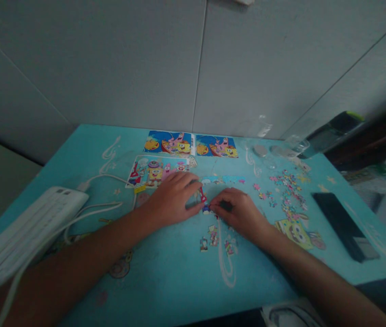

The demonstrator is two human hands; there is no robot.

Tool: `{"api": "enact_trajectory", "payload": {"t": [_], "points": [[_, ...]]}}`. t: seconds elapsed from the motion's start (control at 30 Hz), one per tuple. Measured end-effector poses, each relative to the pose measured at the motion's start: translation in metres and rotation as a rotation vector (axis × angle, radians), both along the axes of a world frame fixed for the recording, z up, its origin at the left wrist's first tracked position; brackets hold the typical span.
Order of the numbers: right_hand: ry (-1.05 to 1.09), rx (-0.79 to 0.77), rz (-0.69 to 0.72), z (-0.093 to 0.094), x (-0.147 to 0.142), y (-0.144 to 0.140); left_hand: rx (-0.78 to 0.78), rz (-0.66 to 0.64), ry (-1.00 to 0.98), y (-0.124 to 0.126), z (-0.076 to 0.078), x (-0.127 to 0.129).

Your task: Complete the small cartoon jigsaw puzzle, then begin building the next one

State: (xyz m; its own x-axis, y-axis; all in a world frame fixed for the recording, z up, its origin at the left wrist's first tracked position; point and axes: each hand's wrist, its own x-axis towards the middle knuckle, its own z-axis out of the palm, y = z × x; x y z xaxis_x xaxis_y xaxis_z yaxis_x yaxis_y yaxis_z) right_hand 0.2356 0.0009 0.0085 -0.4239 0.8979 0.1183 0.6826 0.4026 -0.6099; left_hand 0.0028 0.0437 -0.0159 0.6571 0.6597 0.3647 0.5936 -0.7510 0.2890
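On the blue table lies a partly joined jigsaw puzzle, with a light-blue top strip [223, 179] and a left-edge part showing a red figure [202, 195]. My left hand [174, 200] rests at its left side, fingers apart, index finger and thumb touching the edge pieces. From the right, my right hand [238, 210] pinches a small puzzle piece [209, 207] at the lower end of that edge; fingertips partly hide it. Nearer me lie a few loose pieces [213, 236]. A reference picture [155, 171] of cartoon figures lies behind my left hand, partly covered by it.
Many loose pieces [290, 190] are scattered at the right. Two finished-looking cartoon pictures [168, 143] lie against the wall. A white power strip [32, 231] with cables sits left, a black flat object [344, 225] right. Clear containers [298, 147] and a dark bottle [329, 134] are at back right.
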Motion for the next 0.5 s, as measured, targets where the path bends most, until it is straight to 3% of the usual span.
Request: {"api": "enact_trajectory", "payload": {"t": [0.27, 0.4, 0.5], "points": [[0.019, 0.109, 0.026, 0.001, 0.004, -0.004, -0.005, 0.0, 0.009, 0.0, -0.001, -0.001], [0.146, 0.237, -0.234, 0.013, 0.027, -0.002, -0.008, 0.004, 0.025, 0.0, 0.0, -0.001], [0.106, 0.311, -0.365, 0.015, 0.055, 0.004, -0.011, -0.002, 0.036, 0.0, 0.0, -0.002]]}}
